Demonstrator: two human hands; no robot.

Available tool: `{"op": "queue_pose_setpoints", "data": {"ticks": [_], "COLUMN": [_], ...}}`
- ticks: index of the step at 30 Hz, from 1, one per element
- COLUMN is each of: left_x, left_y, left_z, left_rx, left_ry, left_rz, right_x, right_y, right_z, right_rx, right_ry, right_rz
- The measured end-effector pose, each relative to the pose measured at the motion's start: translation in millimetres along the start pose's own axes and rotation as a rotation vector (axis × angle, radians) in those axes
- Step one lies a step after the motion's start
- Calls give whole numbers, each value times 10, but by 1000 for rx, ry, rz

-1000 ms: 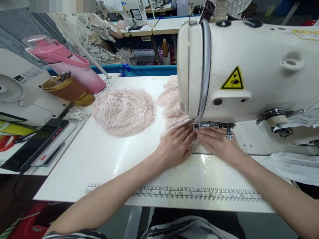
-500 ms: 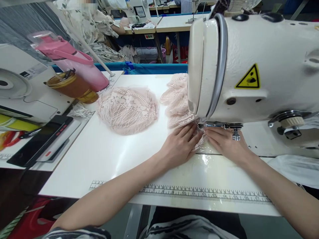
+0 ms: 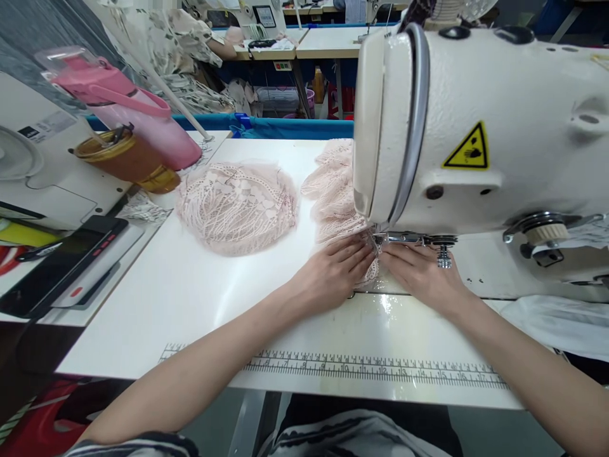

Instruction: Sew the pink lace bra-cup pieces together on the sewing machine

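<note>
Pale pink lace fabric (image 3: pixel 335 197) runs under the head of a white sewing machine (image 3: pixel 518 127), gathered in folds on its left. My left hand (image 3: pixel 333 270) lies flat over the lace, fingers stretched toward the presser foot. On the other side of the foot, my right hand (image 3: pixel 423 270) rests with fingers extended at the fabric's edge, their tips partly hidden by the metal attachment (image 3: pixel 404 238). A narrow strip of lace (image 3: pixel 371 273) shows between the hands. Another rounded lace piece (image 3: pixel 238 209) lies apart on the table to the left.
A pink bottle (image 3: pixel 124 105) and a brown cup (image 3: pixel 126 158) stand at the left, above a black device (image 3: pixel 61 266). A printed ruler (image 3: pixel 375 368) follows the table's front edge. White cloth (image 3: pixel 561 324) lies at right. Across the way sits another person (image 3: pixel 162 44).
The whole view has shifted slightly, so things appear a little further left. Both hands keep nearly the same place beside the presser foot, with my left fingers a bit closer together.
</note>
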State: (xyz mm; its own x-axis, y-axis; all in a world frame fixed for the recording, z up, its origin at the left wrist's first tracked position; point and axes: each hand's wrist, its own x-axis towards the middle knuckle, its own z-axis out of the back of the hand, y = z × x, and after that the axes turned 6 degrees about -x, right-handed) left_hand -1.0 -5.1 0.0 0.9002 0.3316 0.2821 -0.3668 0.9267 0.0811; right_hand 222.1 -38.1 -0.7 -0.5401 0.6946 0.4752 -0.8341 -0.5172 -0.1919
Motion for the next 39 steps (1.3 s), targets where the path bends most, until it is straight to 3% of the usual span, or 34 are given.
{"op": "queue_pose_setpoints", "data": {"ticks": [6, 13, 17, 30, 39], "left_x": [-21, 4, 10, 17, 47], "left_y": [65, 42, 60, 78, 18], "left_z": [-12, -27, -28, 6, -33], "left_rx": [1, -27, -98, -115, -58], "left_ry": [15, -55, 7, 23, 13], "left_rz": [11, 35, 27, 56, 113], "right_x": [-5, 10, 0, -28, -60], "right_y": [57, 160, 166, 185, 140], "right_z": [-48, -70, -70, -70, -78], "right_rx": [49, 14, 27, 91, 90], "right_ry": [-2, -150, -186, -156, -62], "right_rz": [35, 151, 155, 129, 93]}}
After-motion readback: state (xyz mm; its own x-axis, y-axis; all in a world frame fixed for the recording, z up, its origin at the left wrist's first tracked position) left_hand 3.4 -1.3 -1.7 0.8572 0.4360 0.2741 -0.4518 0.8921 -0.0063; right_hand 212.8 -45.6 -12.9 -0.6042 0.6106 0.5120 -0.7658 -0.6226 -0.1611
